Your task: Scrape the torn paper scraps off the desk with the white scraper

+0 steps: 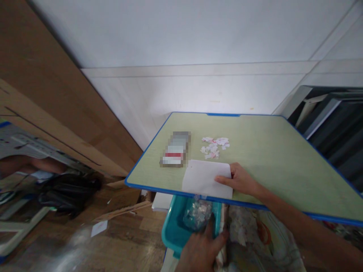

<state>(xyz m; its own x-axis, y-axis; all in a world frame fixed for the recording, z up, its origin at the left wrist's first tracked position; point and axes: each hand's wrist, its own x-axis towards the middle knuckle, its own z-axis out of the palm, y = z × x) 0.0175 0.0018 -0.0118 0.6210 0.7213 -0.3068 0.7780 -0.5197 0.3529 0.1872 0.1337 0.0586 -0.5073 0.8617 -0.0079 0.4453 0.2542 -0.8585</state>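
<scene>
My right hand pinches the right edge of a white sheet of paper, thumb on top and fingers beneath. The paper lies at the front edge of the pale green table. Just behind it is a loose heap of torn paper scraps, white with pink marks. Below the table edge, my left hand is over a teal plastic basket, slightly blurred, its index finger and thumb apart and nothing seen between them. Small clear and whitish pieces lie in the basket, near its fingertips.
A flat pixelated object lies on the table's left side. Dark panels lean at right. Brown cardboard, a black bag and part of another person's body are at left. A patterned cloth hangs below the table.
</scene>
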